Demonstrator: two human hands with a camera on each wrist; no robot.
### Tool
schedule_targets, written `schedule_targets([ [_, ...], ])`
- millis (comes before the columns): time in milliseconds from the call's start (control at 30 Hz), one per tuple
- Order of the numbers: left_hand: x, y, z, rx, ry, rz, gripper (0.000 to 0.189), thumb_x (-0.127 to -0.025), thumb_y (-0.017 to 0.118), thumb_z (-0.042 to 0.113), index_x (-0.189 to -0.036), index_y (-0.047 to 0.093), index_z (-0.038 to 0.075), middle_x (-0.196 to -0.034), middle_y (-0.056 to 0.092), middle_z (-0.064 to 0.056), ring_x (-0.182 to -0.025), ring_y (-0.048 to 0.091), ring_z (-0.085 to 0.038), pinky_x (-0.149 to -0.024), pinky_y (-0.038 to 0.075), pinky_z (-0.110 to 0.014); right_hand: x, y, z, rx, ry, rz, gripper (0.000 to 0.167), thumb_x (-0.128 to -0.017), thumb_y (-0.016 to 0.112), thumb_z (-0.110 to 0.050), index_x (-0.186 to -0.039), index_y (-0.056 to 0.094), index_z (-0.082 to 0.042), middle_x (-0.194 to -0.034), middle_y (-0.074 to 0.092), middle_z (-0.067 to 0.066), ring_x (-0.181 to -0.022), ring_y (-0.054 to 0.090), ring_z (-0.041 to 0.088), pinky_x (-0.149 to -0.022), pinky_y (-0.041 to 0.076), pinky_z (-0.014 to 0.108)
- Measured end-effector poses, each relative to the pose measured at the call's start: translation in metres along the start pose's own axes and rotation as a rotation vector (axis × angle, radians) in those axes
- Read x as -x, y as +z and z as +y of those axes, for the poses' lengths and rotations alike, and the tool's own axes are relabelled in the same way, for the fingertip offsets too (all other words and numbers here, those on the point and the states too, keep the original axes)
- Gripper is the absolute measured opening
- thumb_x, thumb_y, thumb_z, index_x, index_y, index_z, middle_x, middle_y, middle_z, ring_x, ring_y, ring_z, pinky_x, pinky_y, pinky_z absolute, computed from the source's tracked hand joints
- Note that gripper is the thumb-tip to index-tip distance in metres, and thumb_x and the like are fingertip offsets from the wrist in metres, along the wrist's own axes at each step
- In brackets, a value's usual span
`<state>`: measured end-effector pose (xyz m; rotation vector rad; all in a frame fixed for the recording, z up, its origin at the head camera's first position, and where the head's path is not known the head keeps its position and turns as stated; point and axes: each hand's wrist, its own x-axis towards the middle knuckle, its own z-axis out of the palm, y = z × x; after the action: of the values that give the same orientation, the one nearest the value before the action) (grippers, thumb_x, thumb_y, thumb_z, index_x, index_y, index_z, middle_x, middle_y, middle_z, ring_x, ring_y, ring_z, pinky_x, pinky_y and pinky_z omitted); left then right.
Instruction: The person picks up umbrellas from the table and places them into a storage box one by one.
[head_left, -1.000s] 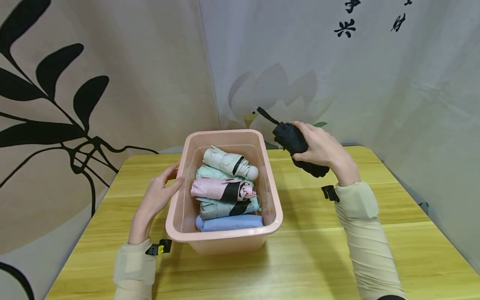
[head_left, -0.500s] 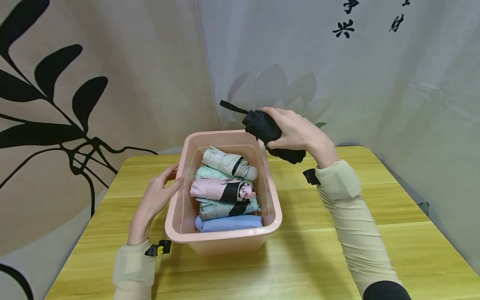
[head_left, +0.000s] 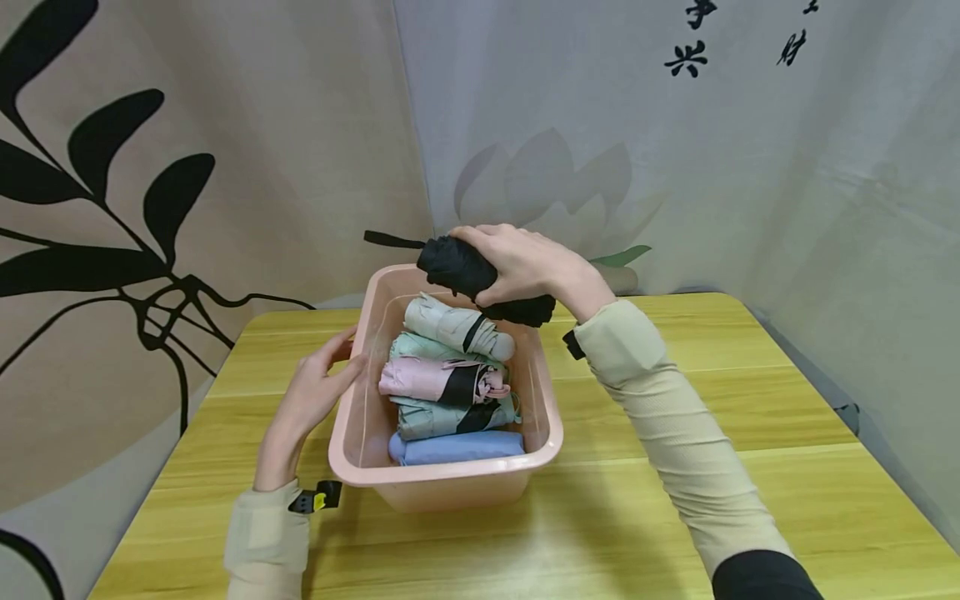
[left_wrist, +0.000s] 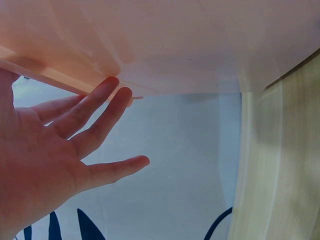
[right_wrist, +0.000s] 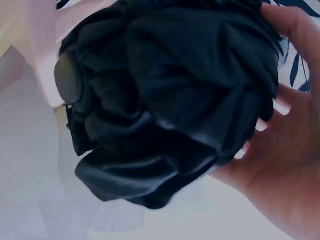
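My right hand (head_left: 525, 262) grips a folded black umbrella (head_left: 457, 267) from above, over the far end of a pink plastic bin (head_left: 450, 473). The umbrella's strap sticks out to the left. Its bunched black fabric (right_wrist: 175, 90) fills most of the right wrist view. Inside the bin lie several folded umbrellas in a row: a whitish one (head_left: 442, 321), a pink one (head_left: 420, 379), a pale blue one (head_left: 431, 419) and a blue one (head_left: 457, 447), with a mint one partly hidden between. My left hand (head_left: 311, 396) touches the bin's left side, fingers extended (left_wrist: 95, 127).
The bin stands on a yellow wood-grain table (head_left: 675, 483). Behind the table hangs a pale cloth backdrop (head_left: 300, 150) with printed leaves and characters.
My right hand has carried the black umbrella leftward, from beside the bin on the right to over its far end. My left hand has stayed at the bin's left side.
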<state>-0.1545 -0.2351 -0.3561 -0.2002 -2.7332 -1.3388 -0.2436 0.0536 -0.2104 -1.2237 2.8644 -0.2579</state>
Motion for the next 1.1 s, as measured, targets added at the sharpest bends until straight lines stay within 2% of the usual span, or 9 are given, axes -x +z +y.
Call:
schedule_targets([
  [100,0.0,0.0,0.0,0.001,-0.002,-0.002,0.06,-0.098,0.048,0.036,-0.148,0.032,0.006,-0.133,0.053,-0.026,-0.125,0.046,-0.041,-0.097,0.045,-0.058,-0.009,0.005,-0.006,0.009,-0.027,-0.034,0.08,-0.079,0.068,-0.029,-0.148,0.03,-0.016,-0.145,0.044,0.008,-0.126,0.047,0.025,-0.102,0.043,0.044],
  [267,0.0,-0.001,0.0,0.006,-0.008,-0.006,0.061,-0.098,0.048,0.036,-0.148,0.031,0.006,-0.134,0.052,-0.027,-0.124,0.047,-0.041,-0.095,0.047,-0.058,-0.024,0.015,-0.014,0.03,-0.041,-0.136,0.082,-0.081,0.068,-0.029,-0.15,0.025,-0.017,-0.149,0.039,0.006,-0.133,0.041,0.025,-0.107,0.04,0.043],
  [467,-0.001,-0.002,0.0,-0.002,-0.001,-0.003,0.061,-0.098,0.049,0.036,-0.148,0.032,0.005,-0.133,0.052,-0.027,-0.124,0.047,-0.041,-0.095,0.046,-0.058,-0.036,0.03,-0.021,0.051,-0.061,-0.227,0.089,-0.081,0.072,-0.03,-0.152,0.019,-0.025,-0.15,0.038,0.003,-0.129,0.044,0.021,-0.105,0.043,0.041],
  [633,-0.001,-0.003,0.0,-0.01,0.005,-0.001,0.061,-0.098,0.049,0.037,-0.147,0.032,0.005,-0.133,0.052,-0.028,-0.124,0.047,-0.042,-0.098,0.044,-0.059,-0.043,0.042,-0.025,0.072,-0.128,-0.267,0.083,-0.081,0.073,-0.027,-0.149,0.027,-0.018,-0.149,0.04,0.003,-0.129,0.045,0.019,-0.109,0.038,0.036],
  [767,0.0,-0.003,0.001,-0.022,0.017,0.007,0.06,-0.098,0.048,0.036,-0.147,0.033,0.005,-0.13,0.054,-0.028,-0.123,0.049,-0.043,-0.095,0.046,-0.058,-0.045,0.047,-0.027,0.076,-0.139,-0.315,0.074,-0.082,0.07,-0.024,-0.146,0.034,-0.013,-0.14,0.049,0.008,-0.12,0.05,0.022,-0.105,0.042,0.036],
  [833,0.001,-0.003,0.002,-0.022,0.019,0.009,0.059,-0.098,0.049,0.035,-0.147,0.034,0.005,-0.13,0.054,-0.028,-0.123,0.049,-0.042,-0.096,0.045,-0.058,-0.045,0.048,-0.026,0.082,-0.144,-0.306,0.066,-0.085,0.068,-0.022,-0.143,0.039,-0.011,-0.136,0.053,0.009,-0.117,0.053,0.022,-0.102,0.045,0.036],
  [933,0.002,-0.003,0.003,-0.017,0.02,0.01,0.058,-0.098,0.049,0.033,-0.146,0.034,0.004,-0.13,0.055,-0.028,-0.124,0.048,-0.042,-0.098,0.044,-0.059,-0.04,0.045,-0.024,0.084,-0.155,-0.25,0.049,-0.09,0.063,-0.018,-0.135,0.049,-0.009,-0.127,0.059,0.009,-0.112,0.057,0.021,-0.098,0.046,0.035],
  [1100,0.003,-0.004,0.005,-0.013,0.027,0.017,0.058,-0.098,0.05,0.032,-0.147,0.034,0.005,-0.129,0.055,-0.028,-0.124,0.048,-0.042,-0.097,0.045,-0.058,-0.02,0.039,-0.016,0.039,-0.166,-0.071,0.023,-0.092,0.058,-0.015,-0.113,0.064,-0.009,-0.102,0.067,0.005,-0.087,0.06,0.017,-0.086,0.049,0.033],
])
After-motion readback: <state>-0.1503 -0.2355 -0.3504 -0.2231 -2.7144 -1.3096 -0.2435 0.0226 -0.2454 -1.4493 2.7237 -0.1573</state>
